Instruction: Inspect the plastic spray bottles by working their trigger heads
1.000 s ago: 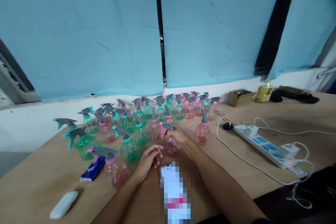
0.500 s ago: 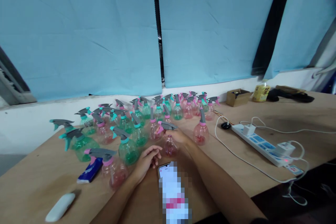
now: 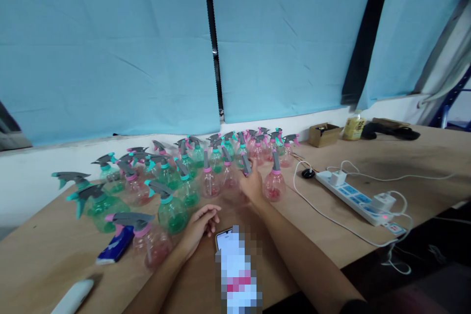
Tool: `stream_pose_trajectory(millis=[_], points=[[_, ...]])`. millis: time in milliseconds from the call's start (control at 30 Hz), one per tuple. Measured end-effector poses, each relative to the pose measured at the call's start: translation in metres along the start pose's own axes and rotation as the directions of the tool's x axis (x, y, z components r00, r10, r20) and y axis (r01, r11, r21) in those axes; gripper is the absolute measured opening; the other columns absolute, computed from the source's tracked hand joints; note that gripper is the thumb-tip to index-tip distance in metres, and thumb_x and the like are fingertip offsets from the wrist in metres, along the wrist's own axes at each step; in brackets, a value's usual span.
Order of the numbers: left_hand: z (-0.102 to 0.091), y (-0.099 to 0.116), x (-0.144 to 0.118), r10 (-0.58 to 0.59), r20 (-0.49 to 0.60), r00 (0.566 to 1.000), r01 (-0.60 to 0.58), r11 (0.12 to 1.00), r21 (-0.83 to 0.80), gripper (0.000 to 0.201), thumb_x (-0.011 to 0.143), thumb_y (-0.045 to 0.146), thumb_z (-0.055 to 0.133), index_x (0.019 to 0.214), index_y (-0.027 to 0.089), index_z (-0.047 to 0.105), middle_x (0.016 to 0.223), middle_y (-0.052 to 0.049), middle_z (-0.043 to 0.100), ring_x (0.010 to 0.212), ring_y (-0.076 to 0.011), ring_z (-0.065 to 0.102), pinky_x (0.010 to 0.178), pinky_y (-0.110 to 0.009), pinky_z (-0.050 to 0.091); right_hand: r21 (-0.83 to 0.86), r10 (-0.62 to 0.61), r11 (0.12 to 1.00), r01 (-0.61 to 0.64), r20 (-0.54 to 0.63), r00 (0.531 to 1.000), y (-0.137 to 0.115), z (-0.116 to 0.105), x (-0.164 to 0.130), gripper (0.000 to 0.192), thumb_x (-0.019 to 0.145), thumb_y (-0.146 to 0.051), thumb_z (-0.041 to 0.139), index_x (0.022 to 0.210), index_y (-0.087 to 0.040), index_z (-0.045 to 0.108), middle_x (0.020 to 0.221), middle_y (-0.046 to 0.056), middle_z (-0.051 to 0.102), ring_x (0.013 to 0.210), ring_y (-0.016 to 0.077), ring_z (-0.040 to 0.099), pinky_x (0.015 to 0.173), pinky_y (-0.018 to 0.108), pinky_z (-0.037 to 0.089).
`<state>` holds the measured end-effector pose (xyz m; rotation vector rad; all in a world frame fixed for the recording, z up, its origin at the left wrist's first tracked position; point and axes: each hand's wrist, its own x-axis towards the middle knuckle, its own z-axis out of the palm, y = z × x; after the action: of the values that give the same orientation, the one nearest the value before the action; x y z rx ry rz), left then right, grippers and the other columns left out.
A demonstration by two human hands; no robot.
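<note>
My right hand [image 3: 253, 185] reaches forward over the wooden table [image 3: 331, 235] and grips a pink spray bottle. Only the bottle's grey trigger head [image 3: 246, 164] shows above my fingers; the body is hidden behind the hand. It stands between two other pink bottles [image 3: 274, 184] [image 3: 208, 182]. My left hand [image 3: 198, 225] rests on the table with loosely curled fingers and holds nothing. It lies beside a phone [image 3: 222, 237] and a green spray bottle [image 3: 171, 212].
Several green and pink spray bottles crowd the table's far left and middle. A white power strip [image 3: 353, 197] with cables lies to the right. A cardboard box [image 3: 324, 134] and a yellow bottle [image 3: 353, 128] stand at the back. A blue packet [image 3: 116, 250] and a white object [image 3: 73, 297] lie near left.
My right hand has moved the pink spray bottle away from me, in among the standing bottles. My left hand has stayed put. The view has swung a little to the right.
</note>
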<state>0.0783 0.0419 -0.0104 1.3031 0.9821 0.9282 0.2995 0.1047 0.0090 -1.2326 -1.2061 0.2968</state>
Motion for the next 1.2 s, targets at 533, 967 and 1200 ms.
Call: stream_pose_trajectory(millis=[533, 967, 1200], points=[[0.002, 0.003, -0.003, 0.010, 0.008, 1.000, -0.010, 1.000, 0.010, 0.032, 0.079, 0.044, 0.066, 0.097, 0.017, 0.067, 0.073, 0.001, 0.060, 0.051, -0.0082, 0.051, 0.042, -0.018, 0.032, -0.328, -0.190, 0.936, 0.129, -0.163, 0.968, 0.025, 0.006, 0.002, 0.066, 0.071, -0.021, 0.058, 0.133, -0.013, 0.037, 0.125, 0.020, 0.050, 0.122, 0.0346, 0.045, 0.103, 0.052, 0.035], [0.002, 0.003, -0.003, 0.001, 0.014, 1.000, -0.002, 1.000, 0.023, 0.033, 0.079, 0.045, 0.064, 0.096, 0.018, 0.067, 0.072, 0.001, 0.060, 0.050, -0.0085, 0.051, 0.042, -0.018, 0.032, 0.035, -0.132, 0.989, 0.145, -0.244, 0.961, 0.013, 0.005, -0.002, 0.068, 0.077, -0.018, 0.055, 0.139, -0.016, 0.026, 0.135, 0.019, 0.046, 0.127, 0.0253, 0.047, 0.106, 0.044, 0.039], [0.001, 0.001, -0.002, -0.004, 0.033, 0.999, 0.004, 1.000, 0.027, 0.031, 0.080, 0.044, 0.064, 0.098, 0.018, 0.067, 0.073, 0.001, 0.061, 0.051, -0.0083, 0.051, 0.043, -0.018, 0.032, 0.022, -0.305, 0.943, 0.332, -0.346, 0.887, -0.039, -0.024, -0.008, 0.048, 0.079, -0.015, 0.046, 0.127, -0.021, 0.041, 0.138, 0.013, 0.044, 0.136, 0.0237, 0.037, 0.113, 0.049, 0.030]])
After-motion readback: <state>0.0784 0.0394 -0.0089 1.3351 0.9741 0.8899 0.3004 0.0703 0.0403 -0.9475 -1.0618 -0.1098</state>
